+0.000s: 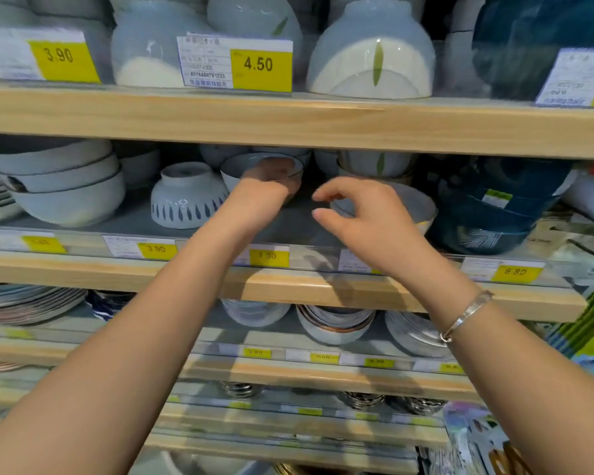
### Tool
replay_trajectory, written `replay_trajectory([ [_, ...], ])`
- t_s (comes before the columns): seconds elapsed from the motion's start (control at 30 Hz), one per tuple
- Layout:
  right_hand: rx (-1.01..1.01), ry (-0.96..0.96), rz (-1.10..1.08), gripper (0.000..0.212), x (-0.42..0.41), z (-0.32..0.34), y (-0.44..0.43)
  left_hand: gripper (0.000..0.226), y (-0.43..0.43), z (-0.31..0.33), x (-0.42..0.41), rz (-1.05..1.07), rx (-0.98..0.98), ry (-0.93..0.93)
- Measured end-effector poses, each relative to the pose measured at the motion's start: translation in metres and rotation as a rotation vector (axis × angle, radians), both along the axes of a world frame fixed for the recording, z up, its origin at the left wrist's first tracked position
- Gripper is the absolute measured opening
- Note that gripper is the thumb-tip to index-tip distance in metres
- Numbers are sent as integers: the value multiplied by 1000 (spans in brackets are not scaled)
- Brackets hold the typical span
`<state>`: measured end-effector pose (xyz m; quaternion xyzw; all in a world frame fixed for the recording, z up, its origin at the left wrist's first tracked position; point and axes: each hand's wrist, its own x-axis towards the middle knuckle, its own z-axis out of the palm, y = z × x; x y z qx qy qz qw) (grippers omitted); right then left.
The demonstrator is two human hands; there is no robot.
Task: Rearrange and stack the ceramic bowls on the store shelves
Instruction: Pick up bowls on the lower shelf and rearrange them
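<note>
Both arms reach into the middle shelf (288,289). My left hand (261,190) grips the near rim of a small pale-blue bowl (232,169), tilted with its opening toward me. My right hand (364,214) hovers with fingers spread and curled, holding nothing, just in front of a white bowl (422,204) that stands upright on the shelf. An upside-down white bowl with blue dashes (186,200) sits to the left of my left hand. Behind my right hand is a stack of leaf-patterned bowls (378,164).
Stacked wide white bowls (62,186) fill the left of the middle shelf and dark teal bowls (494,207) the right. The upper shelf (288,121) carries inverted bowls behind price tags. Lower shelves hold plates (31,303) and more bowl stacks (336,323).
</note>
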<state>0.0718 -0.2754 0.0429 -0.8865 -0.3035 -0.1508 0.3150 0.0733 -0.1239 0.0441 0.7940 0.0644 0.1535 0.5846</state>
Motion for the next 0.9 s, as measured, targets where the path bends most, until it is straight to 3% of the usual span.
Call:
replay_trajectory([
  [0.27,0,165,61,36,8,1,108,40,115,-1,-13,157,87,-83],
  [0.63,-247,248,-139,55,34,-8,243,58,235,-14,3,-113,638,150],
  [0.77,-346,262,-196,59,34,-15,258,61,242,-18,6,-254,599,180],
  [0.9,-342,276,-244,48,29,-13,262,57,242,-22,7,-293,497,150],
])
